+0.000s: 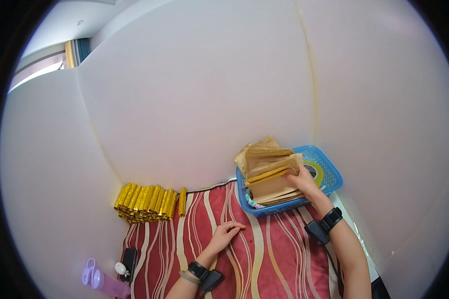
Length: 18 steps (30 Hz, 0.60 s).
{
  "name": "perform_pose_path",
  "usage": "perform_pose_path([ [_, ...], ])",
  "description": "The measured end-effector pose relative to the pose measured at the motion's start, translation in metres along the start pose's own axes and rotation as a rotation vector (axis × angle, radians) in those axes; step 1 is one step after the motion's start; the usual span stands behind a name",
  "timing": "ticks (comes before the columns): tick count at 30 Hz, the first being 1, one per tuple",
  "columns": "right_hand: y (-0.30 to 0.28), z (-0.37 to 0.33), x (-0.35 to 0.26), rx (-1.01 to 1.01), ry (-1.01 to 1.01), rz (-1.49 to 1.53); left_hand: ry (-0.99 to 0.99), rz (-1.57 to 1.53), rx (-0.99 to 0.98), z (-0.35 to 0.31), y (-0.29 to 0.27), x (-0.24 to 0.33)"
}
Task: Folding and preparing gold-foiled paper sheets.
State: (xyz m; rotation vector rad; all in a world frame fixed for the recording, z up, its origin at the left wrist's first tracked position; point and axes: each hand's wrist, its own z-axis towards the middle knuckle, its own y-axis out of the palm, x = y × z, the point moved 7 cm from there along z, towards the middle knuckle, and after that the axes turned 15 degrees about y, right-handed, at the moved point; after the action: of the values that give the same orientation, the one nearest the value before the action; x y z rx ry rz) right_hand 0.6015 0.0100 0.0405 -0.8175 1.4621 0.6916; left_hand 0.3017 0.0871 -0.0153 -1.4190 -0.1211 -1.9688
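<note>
My right hand (301, 180) reaches into a blue plastic basket (329, 167) and closes on the near right edge of a bundle of brownish-gold paper sheets (272, 168). Crinkled clear wrapping surrounds the bundle, and some fingertips are hidden behind the paper. My left hand (225, 235) rests on the striped cloth in front of the basket, fingers loosely stretched to the right, nothing visible in it. To its left lies a stacked pile of shiny gold paper rolls (145, 202). One single gold roll (182, 202) stands slightly apart at the pile's right side.
A roll of yellow-green tape (319, 174) sits in the basket's right part. Flat tan sheets lie under the bundle. A purple bottle (105, 281), a black phone (129, 261) and a white earbud case (120, 268) are at the lower left. Pale walls enclose the red striped cloth (279, 249).
</note>
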Motion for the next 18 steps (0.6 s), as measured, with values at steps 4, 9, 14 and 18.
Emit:
perform_pose_path([
  [4,0.0,-0.01,-0.014,0.299,-0.347,-0.42,0.026,0.01,-0.015,0.005,0.005,-0.002],
  [9,0.013,-0.032,-0.034,0.413,-0.363,-0.59,0.042,0.028,-0.02,0.003,0.0,-0.004],
  [14,-0.019,-0.046,-0.059,0.607,-0.465,-0.455,0.068,0.025,-0.034,0.008,0.008,0.001],
  [18,-0.036,-0.087,-0.108,0.692,-0.706,-0.167,0.086,0.034,-0.018,0.003,0.003,-0.008],
])
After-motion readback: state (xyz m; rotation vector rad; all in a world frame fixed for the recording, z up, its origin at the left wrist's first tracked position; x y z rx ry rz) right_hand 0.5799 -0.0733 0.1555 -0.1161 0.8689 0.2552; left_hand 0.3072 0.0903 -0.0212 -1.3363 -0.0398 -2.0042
